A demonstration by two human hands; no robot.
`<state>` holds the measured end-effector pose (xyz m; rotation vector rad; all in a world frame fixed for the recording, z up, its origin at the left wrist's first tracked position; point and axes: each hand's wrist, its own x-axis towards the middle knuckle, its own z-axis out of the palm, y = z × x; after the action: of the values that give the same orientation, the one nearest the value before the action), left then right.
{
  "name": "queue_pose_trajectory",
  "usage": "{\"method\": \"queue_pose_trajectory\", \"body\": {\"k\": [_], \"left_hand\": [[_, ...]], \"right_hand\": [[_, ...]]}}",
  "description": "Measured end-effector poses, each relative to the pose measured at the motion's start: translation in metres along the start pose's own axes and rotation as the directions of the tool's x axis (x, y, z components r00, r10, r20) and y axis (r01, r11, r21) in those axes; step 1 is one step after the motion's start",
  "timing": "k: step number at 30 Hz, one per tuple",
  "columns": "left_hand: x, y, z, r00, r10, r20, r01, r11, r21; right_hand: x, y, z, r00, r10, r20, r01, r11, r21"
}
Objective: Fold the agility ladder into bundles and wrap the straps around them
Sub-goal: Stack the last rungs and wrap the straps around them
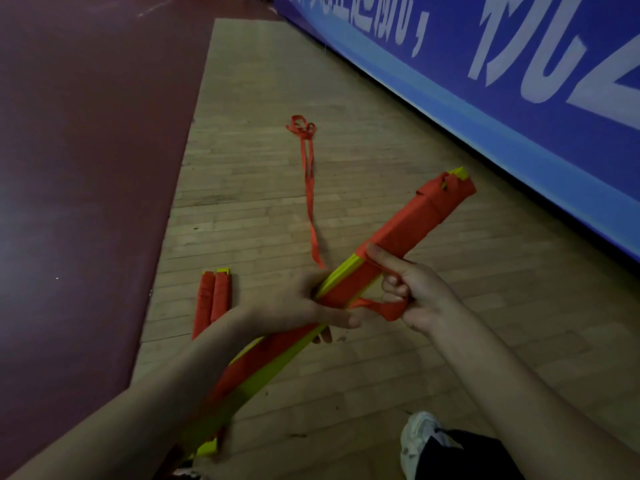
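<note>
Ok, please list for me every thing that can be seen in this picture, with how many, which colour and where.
held bundle: one, yellow rungs wrapped in red, slanting across the middle
strap loop: one, red, beside the held bundle
loose strap: one, red, trailing over the floor to a tangled end
finished bundles: two, red with yellow ends, side by side on the floor, left
wooden floor: one, light brown, centre
mat: one, dark red, left
banner: one, blue with white characters, right
shoe: one, white, bottom
left grip: one, bare hand, holds the held bundle
right grip: one, bare hand, fingers curled round the strap loop
</note>
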<state>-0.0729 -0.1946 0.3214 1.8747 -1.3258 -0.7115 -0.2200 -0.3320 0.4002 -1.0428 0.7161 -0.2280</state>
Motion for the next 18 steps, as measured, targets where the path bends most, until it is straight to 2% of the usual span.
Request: {"method": "queue_pose_trajectory", "body": {"k": [1,2,3,4,5,6,11,13,16,18], "left_hand": [[-0.016,0.029,0.005,0.982,-0.189,-0.008,0.189,0.981,-0.038],[-0.039,0.067,0.006,0.988,-0.154,0.007,0.153,0.987,0.038],[-0.047,0.085,0.004,0.983,-0.16,-0.088,0.169,0.981,0.099],[-0.041,0.072,0.004,0.971,-0.086,-0.222,0.147,0.951,0.274],[-0.041,0.076,0.005,0.958,-0.113,-0.263,0.2,0.922,0.33],[-0.035,0.069,0.008,0.951,-0.081,-0.297,0.199,0.898,0.392],[-0.041,0.064,0.012,0.924,0.075,-0.376,0.145,0.839,0.524],[-0.037,0.059,0.011,0.913,0.06,-0.403,0.155,0.863,0.481],[-0.038,0.064,0.005,0.913,0.0,-0.408,0.134,0.945,0.299],[-0.037,0.064,0.001,0.906,-0.031,-0.423,0.127,0.971,0.2]], "right_hand": [[0.003,-0.001,0.0,0.999,0.011,-0.032,-0.011,1.0,0.024],[0.005,-0.002,0.0,0.998,0.02,-0.059,-0.017,0.999,0.05],[0.007,-0.003,-0.001,0.997,0.029,-0.078,-0.023,0.997,0.074],[0.008,-0.004,0.0,0.995,0.034,-0.09,-0.026,0.995,0.091],[0.008,-0.004,0.0,0.995,0.037,-0.097,-0.027,0.995,0.1],[0.009,-0.003,0.002,0.994,0.035,-0.102,-0.024,0.995,0.102],[0.007,-0.007,0.008,0.993,-0.036,-0.111,0.037,0.999,0.003],[0.003,-0.01,0.009,0.995,-0.065,-0.081,0.062,0.997,-0.045],[-0.001,-0.013,0.01,0.998,-0.056,0.004,0.056,0.997,-0.045],[-0.002,-0.013,0.009,0.996,-0.056,0.063,0.064,0.989,-0.132]]}}
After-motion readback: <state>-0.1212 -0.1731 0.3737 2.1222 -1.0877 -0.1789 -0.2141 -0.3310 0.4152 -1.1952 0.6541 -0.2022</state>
